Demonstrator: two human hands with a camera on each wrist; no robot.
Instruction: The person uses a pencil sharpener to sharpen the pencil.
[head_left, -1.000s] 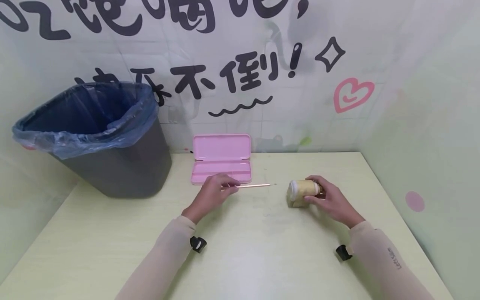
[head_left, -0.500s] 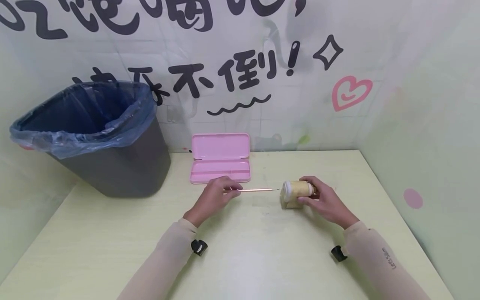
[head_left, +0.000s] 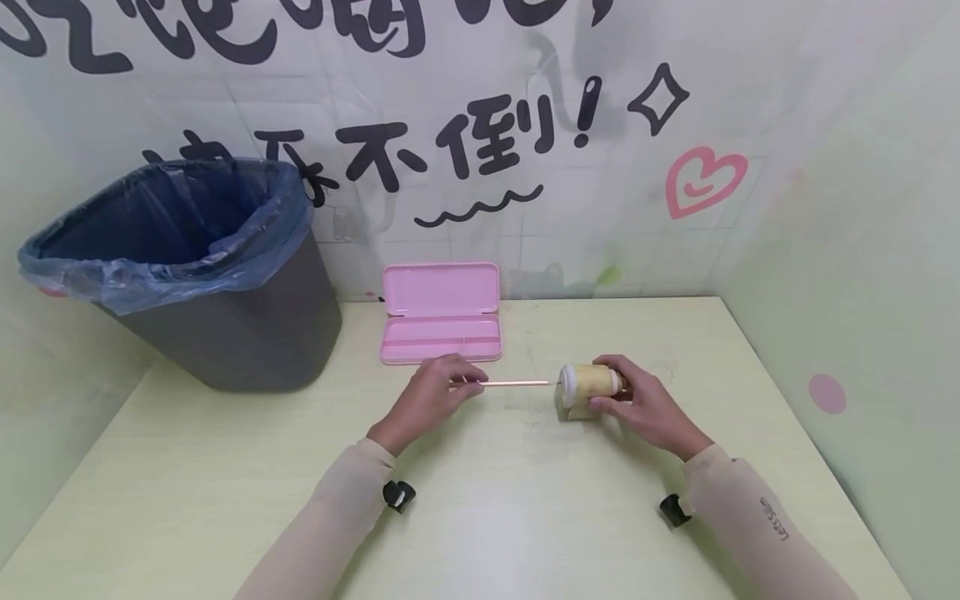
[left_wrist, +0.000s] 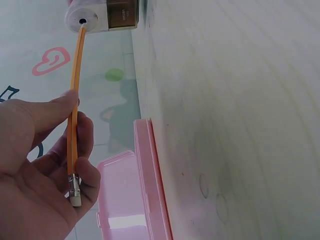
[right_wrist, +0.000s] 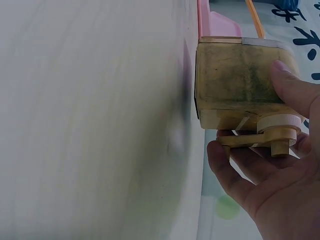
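My left hand (head_left: 431,393) pinches an orange pencil (left_wrist: 76,60) between thumb and fingers, its eraser end back towards the palm. The pencil points right, and its tip is right at the round hole in the white front of a yellowish crank pencil sharpener (head_left: 588,385). Around that sharpener's body my right hand (head_left: 651,412) holds on, thumb on one side. In the right wrist view the crank handle (right_wrist: 245,140) sticks out at the back, with my fingers beside and under it. The sharpener stands close over the table.
Behind my left hand lies a pink pencil case (head_left: 441,342), its lid raised and its compartments showing. A grey bin (head_left: 270,333) with a blue liner (head_left: 262,258) stands at the back left. The lettered wall (head_left: 585,250) borders the table (head_left: 480,517) at the back.
My right hand has brought the sharpener leftwards, and the gap to the pencil tip has closed. The pencil has shifted slightly right and nearer to me, still in my left hand.
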